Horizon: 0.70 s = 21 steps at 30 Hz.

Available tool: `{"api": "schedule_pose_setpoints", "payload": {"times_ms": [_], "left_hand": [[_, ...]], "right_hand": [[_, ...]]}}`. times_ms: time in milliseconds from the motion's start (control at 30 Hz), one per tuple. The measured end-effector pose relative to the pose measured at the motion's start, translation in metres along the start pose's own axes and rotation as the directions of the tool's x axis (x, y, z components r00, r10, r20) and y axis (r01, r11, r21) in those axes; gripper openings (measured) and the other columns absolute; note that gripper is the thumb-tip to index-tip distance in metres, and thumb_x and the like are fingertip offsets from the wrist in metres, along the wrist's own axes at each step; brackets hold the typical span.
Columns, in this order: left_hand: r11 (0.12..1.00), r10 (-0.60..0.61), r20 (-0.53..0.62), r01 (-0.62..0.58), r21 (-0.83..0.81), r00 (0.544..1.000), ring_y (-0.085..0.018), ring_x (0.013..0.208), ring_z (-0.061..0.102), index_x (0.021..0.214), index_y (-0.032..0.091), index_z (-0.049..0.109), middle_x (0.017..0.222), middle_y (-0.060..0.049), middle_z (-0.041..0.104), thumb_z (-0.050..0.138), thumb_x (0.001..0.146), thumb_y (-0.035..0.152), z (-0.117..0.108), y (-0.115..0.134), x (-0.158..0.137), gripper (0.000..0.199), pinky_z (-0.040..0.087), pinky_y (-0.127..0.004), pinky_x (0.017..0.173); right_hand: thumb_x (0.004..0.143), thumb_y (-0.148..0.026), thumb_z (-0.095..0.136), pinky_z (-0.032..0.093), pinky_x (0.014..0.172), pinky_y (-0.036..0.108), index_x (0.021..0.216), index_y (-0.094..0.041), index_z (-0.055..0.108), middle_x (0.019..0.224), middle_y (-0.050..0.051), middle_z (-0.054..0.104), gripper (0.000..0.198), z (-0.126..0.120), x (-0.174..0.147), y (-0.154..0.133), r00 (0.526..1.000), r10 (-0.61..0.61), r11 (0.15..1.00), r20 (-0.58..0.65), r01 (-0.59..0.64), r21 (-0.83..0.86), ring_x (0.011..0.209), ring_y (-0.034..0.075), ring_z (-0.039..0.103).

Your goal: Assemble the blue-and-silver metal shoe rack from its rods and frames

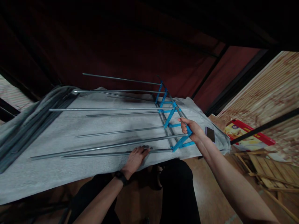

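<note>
A rack frame of grey metal tubes (112, 109) and blue plastic connectors (170, 115) lies on a cloth-covered table, its long tubes pointing left. My right hand (190, 129) is wrapped round the crosswise metal tube at the frame's right end, beside the nearest upper blue connector (179, 143). My left hand (136, 158), with a black watch (121, 177) on the wrist, rests over the lower front tube (98, 154). Its fingers are stretched out and lie low near the cloth. Small dark shapes by its fingertips are too unclear to name.
The grey cloth (58, 140) covers the table, with a bunched dark striped fold (35, 124) at the left. A phone (210, 134) lies right of the frame. On the floor are a red and yellow box (249, 135) and a folded wooden piece (268, 168). Dark red fabric (116, 53) hangs behind.
</note>
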<state>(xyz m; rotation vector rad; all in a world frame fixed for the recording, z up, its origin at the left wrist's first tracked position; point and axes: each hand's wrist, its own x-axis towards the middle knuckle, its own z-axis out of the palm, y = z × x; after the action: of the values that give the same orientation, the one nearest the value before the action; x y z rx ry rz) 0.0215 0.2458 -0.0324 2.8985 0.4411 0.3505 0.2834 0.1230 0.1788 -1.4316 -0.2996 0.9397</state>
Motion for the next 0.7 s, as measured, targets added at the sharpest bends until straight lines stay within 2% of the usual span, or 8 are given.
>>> {"api": "schedule_pose_setpoints", "payload": {"times_ms": [300,700], "left_hand": [[1.0,-0.008,0.028,0.009,-0.015,1.0,-0.023,0.103,0.061,0.129,0.025,0.06,0.116,-0.007,0.066,0.046,0.092,0.009,-0.002,0.007,0.003,0.043,0.047,-0.039,0.093],[1.0,-0.014,0.002,0.014,-0.022,1.0,-0.023,0.101,0.062,0.127,0.024,0.061,0.113,-0.009,0.066,0.045,0.091,0.008,-0.002,0.015,-0.002,0.043,0.047,-0.037,0.091]], "right_hand": [[0.093,-0.024,0.052,0.027,0.032,0.015,0.09,-0.014,0.063,0.049,-0.006,0.043,0.015,0.007,-0.004,-0.002,0.999,0.001,1.0,-0.052,-0.002,-0.01,0.037,0.005,0.034],[0.088,-0.027,0.058,0.029,0.034,0.017,0.089,-0.015,0.063,0.051,-0.006,0.045,0.013,0.004,-0.004,0.0,0.999,-0.037,0.999,-0.02,0.036,-0.032,0.039,0.007,0.036]]}}
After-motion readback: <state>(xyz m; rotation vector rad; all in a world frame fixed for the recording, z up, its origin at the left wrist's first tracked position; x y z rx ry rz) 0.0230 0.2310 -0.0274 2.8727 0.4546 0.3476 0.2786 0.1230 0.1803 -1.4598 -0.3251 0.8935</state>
